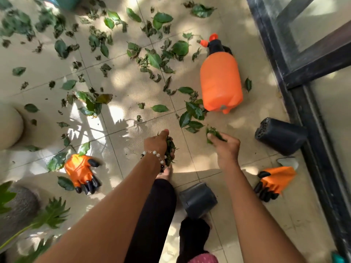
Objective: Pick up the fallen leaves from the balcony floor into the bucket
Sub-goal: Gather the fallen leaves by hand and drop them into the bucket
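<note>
Green fallen leaves (154, 59) lie scattered over the beige tiled balcony floor (133, 92), thickest toward the far side. A cluster of leaves (191, 112) sits just beyond my hands, next to the orange sprayer. My left hand (160, 144), with a bead bracelet at the wrist, grips a bunch of leaves (169, 149) low over the floor. To its right, my right hand (226, 147) pinches a few leaves (213, 132) between thumb and fingers. No bucket is in view.
An orange pressure sprayer (220, 82) stands ahead on the right. Two black plastic pots (279, 135) (198, 199) lie tipped over. Orange clawed gloves (81, 172) (273, 182) lie left and right. A dark door frame (307, 92) runs along the right; planters (9, 126) stand left.
</note>
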{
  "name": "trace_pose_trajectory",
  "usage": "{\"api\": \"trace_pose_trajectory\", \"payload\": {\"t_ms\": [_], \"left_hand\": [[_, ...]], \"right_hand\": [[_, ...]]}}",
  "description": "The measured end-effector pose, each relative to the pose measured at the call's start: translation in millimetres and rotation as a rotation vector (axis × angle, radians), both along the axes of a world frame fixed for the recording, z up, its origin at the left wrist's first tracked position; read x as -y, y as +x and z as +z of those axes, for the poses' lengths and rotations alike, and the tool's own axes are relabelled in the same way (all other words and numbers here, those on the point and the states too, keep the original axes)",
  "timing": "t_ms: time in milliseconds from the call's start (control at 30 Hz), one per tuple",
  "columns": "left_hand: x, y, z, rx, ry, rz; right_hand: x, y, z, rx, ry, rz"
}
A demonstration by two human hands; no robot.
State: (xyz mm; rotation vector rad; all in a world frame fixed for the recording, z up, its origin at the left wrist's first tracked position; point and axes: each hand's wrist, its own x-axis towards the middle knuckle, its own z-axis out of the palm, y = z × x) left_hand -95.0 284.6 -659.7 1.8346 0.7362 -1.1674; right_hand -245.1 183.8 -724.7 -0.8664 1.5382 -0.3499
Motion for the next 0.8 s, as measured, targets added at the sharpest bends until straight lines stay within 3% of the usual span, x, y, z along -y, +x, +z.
{"api": "trace_pose_trajectory", "payload": {"t_ms": [100, 200, 300, 567, 800], "left_hand": [[0.2, -8.7, 43.6, -0.008, 0.001, 0.048], [-0.6, -17.0, 89.0, -0.021, 0.013, 0.095], [1.2, -24.3, 146.6, -0.018, -0.008, 0.170], [-8.4, -39.7, 326.2, -0.011, -0.093, 0.438], [-11.5, -46.7, 462.4, -0.013, -0.350, 0.614]], "right_hand": [[-21.4, 9.0, 74.3, 0.320, 0.190, -0.113], [-42.5, 16.2, 146.7, 0.468, 0.282, -0.076], [-55.5, 21.9, 220.0, 0.490, 0.246, 0.028], [-69.5, 29.5, 399.7, 0.412, -0.100, 0.371], [-77.5, 36.9, 533.1, 0.532, -0.140, 0.386]]}}
